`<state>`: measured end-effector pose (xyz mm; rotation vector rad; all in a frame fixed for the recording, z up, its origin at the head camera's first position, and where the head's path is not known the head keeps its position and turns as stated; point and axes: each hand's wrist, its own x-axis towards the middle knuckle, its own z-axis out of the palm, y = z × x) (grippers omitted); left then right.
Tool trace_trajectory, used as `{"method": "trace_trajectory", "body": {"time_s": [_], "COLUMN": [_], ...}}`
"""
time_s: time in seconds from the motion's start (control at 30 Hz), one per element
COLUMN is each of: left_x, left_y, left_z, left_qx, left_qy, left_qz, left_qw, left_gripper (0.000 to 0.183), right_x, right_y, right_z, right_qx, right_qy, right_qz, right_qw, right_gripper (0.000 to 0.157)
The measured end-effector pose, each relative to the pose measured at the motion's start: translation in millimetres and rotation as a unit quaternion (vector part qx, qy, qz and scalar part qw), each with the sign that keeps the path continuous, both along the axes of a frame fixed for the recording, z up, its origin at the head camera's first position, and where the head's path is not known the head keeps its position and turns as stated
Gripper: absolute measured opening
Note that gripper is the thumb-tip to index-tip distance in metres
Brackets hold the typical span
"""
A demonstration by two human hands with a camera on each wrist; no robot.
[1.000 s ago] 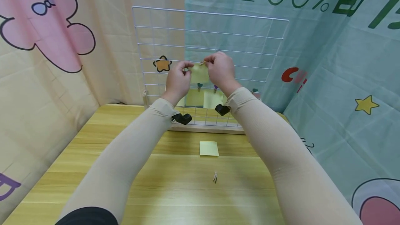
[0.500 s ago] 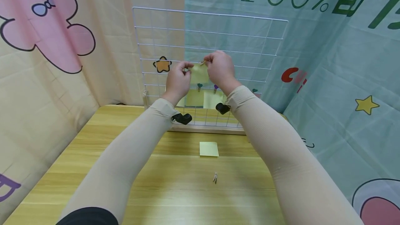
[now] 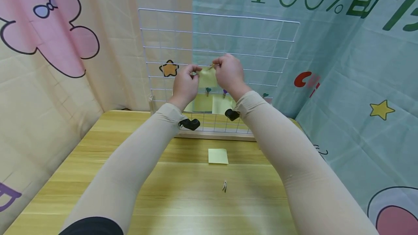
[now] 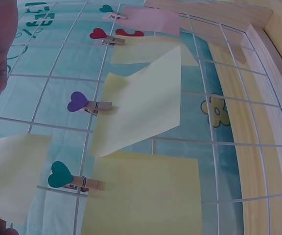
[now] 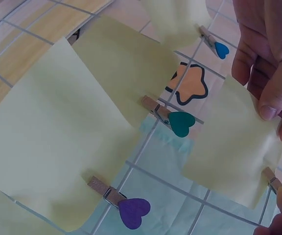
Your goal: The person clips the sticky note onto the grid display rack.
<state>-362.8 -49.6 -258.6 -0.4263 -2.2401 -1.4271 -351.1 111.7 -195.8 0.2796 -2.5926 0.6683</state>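
Observation:
My left hand (image 3: 187,85) pinches the left corner of a pale yellow sticky note (image 3: 208,78) held against the white wire grid (image 3: 222,16). At the note's top edge, my right hand (image 3: 230,74) pinches a small wooden clothespin (image 5: 271,180). In the right wrist view that peg's tip lies over the paper; its rear end is hidden by the fingers. Below hang more yellow notes, one on a peg with a green heart (image 5: 181,124) and one on a peg with a purple heart (image 5: 134,213).
A loose yellow note (image 3: 218,156) lies on the wooden table (image 3: 176,195), with a small clothespin (image 3: 224,186) nearer me. The grid stands in a wooden base (image 3: 215,135). A pink note (image 4: 151,20) and a red-heart peg (image 4: 98,34) show in the left wrist view. Printed curtains hang behind.

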Motion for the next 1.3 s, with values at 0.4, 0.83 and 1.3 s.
{"method": "trace_trajectory", "body": {"time_s": [0.4, 0.83, 1.3], "left_x": [2.2, 3.5, 3.4], "left_y": [-0.4, -1.7, -1.4], "left_z": [1.4, 1.3, -1.3], "left_qx": [-0.014, -0.032, -0.036], "left_qy": [0.008, 0.017, 0.023], "left_qz": [0.004, 0.002, 0.001], "left_qw": [0.9999, 0.9993, 0.9991], "left_gripper": [0.024, 0.025, 0.025], "right_x": [1.7, 3.5, 4.5], "right_y": [2.5, 5.4, 8.4], "right_z": [-9.4, -17.4, -15.5], "right_qx": [-0.043, -0.065, -0.045], "right_qy": [-0.027, -0.063, -0.087], "right_qz": [0.024, 0.054, 0.059], "right_qw": [0.998, 0.994, 0.993], "right_gripper": [0.041, 0.055, 0.059]}}
